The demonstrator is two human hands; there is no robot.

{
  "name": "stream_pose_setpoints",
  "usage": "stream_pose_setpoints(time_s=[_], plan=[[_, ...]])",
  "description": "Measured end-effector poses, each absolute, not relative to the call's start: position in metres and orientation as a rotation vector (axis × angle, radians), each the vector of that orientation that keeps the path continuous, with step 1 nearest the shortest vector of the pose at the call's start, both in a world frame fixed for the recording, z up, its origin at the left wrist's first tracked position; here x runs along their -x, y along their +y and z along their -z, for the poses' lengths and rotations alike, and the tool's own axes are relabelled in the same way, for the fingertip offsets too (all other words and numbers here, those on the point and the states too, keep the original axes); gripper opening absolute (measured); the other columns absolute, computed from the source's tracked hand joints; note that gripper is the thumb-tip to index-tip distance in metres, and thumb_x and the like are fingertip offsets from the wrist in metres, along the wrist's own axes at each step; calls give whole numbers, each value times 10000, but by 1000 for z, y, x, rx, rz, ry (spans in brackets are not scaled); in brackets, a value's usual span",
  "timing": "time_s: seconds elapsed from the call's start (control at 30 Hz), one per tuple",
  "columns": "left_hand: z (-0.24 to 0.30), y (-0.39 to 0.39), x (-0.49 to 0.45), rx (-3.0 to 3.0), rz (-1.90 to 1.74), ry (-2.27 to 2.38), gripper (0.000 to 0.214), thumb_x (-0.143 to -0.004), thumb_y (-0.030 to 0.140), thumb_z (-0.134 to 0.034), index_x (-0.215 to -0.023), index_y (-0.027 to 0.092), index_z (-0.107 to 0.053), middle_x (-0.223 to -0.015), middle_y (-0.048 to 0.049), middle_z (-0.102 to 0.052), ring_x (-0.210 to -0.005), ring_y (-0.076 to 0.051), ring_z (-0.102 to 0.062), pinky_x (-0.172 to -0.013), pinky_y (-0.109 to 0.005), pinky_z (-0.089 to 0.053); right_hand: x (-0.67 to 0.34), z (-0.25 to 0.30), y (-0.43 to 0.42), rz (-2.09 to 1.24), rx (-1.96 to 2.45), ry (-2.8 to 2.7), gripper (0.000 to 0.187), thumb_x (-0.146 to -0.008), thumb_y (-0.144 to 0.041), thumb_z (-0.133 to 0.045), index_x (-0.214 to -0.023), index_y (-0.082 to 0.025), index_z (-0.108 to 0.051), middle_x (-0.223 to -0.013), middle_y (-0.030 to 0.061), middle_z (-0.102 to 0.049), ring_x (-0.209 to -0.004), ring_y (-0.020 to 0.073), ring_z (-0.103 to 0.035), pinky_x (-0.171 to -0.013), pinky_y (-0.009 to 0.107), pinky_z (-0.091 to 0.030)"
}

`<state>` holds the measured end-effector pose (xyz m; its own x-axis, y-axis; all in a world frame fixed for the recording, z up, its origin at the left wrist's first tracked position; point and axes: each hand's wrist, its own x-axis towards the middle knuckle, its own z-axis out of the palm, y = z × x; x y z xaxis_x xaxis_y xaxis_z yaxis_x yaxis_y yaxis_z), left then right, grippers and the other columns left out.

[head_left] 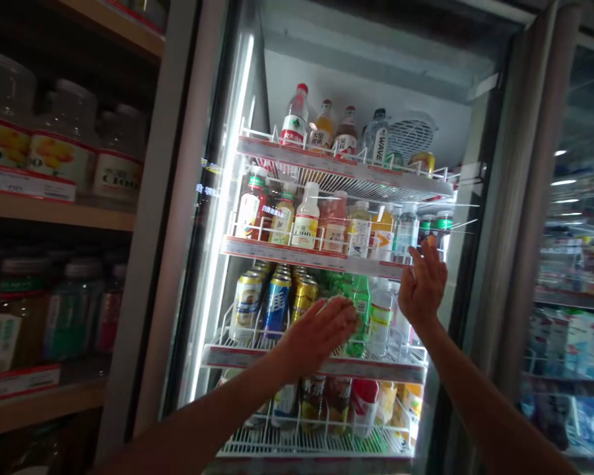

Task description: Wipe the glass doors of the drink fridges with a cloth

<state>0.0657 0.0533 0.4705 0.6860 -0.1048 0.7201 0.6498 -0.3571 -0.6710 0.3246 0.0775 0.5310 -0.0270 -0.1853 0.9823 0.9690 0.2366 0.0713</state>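
Observation:
I face an open drinks fridge (475, 86) with several wire shelves. My left hand (321, 330) reaches in at the third shelf, fingers stretched out flat in front of green bottles (359, 297), beside the beer cans (274, 300); it holds nothing. My right hand (423, 284) is raised with fingers spread, near the red-edged front of the second shelf (287, 254), just below clear bottles (406, 231). It also holds nothing.
The glass door (212, 218) stands open at the left. Wooden shelves (54, 211) with jars and bottles are further left. Another glass-fronted fridge (574, 297) is at the right. The top shelf (346, 168) carries several bottles; the bottom shelf (327, 442) holds more drinks.

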Motion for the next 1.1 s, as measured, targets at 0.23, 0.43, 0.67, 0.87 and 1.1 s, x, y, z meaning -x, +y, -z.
stream_pose_setpoints(time_s=[0.23, 0.43, 0.67, 0.87, 1.1], plan=[[-511, 61, -72, 1662, 1079, -673, 484, -862, 259, -451, -1336, 168, -429, -1458, -101, -370, -1394, -272, -212, -1116, -456, -220, -325, -530, 77, 1169, 850, -1228, 410, -891, -266, -381, -1270, -180, -514, -1387, 142, -474, -1345, 250, -362, -1060, 484, -302], [-508, 57, -85, 1803, 781, -374, 487, -860, 262, -452, -1344, 235, -407, -1444, -8, -400, -1380, -209, -253, -1136, -390, -214, -324, -530, 77, 1162, 855, -1220, 413, -898, -271, -386, -1287, -195, -504, -1389, 140, -475, -1342, 249, -368, -1064, 488, -299], [-566, 69, -89, 1678, 1093, -596, 501, -845, 269, -476, -1332, 172, -413, -1464, -92, -355, -1390, -277, -228, -1126, -463, -228, -323, -529, 77, 1145, 856, -1242, 434, -906, -277, -369, -1327, -218, -460, -1418, 117, -443, -1363, 246, -331, -1081, 498, -270], [-572, 69, -106, 1768, 843, -415, 470, -844, 245, -456, -1311, 206, -432, -1440, -45, -401, -1376, -227, -263, -1139, -441, -209, -323, -529, 76, 1175, 829, -1257, 446, -908, -264, -366, -1348, -224, -429, -1441, 105, -414, -1368, 242, -318, -1084, 499, -272], [-588, 70, -123, 1735, 957, -525, 482, -864, 254, -434, -1341, 202, -401, -1468, -65, -354, -1388, -272, -230, -1122, -470, -221, -324, -529, 77, 1204, 816, -1272, 489, -900, -240, -383, -1389, -249, -365, -1465, 95, -376, -1380, 247, -294, -1085, 517, -282]])
